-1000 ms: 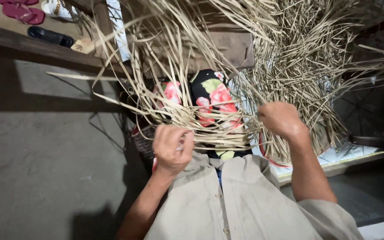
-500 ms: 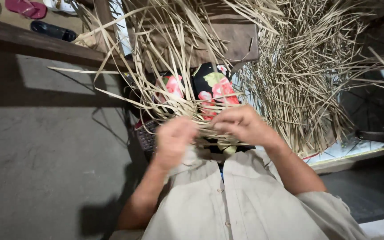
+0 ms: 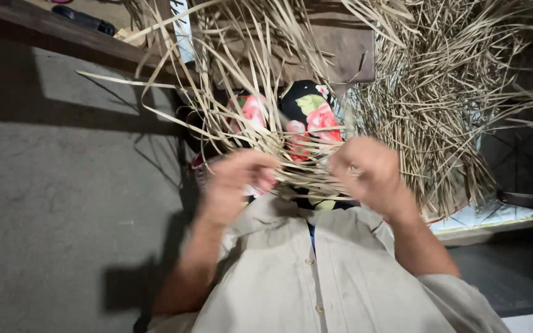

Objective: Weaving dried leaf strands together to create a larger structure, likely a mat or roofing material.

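shirt: pale beige buttoned shirt (image 3: pixel 316 277) filled the near foreground, below the work; collar just under the woven edge.

left hand (image 3: pixel 232 182): blurred; had drawn in from lower left a second earlier and closed on the left end of the flat woven band of pale dried palm-leaf strips (image 3: pixel 300 176); fingers curled round strips, pinched shut as far as blur allowed.

right hand (image 3: pixel 368 169): had swung in from the far right to meet the left half a second before, then parted again slightly; ended fisted on the band's right end, a strip apparently caught between thumb and fingers.

meaning of the change: read as one strip tucked and pulled snug, both hands tensioning the woven edge between them.

woven band: lay stretched between the two grips, touching both, just beyond the shirt collar.

cloth: black fabric with red and green flowers (image 3: pixel 306 117) lay behind the band, partly under loose strips.

loose strips: tangled heap of dry straw-coloured strips (image 3: pixel 439 105) spread beyond and right of the band.

floor: grey concrete floor (image 3: pixel 63 216) lay left of the band.

beam: dark wooden beam (image 3: pixel 63 37) ran farthest off, upper left of the band.
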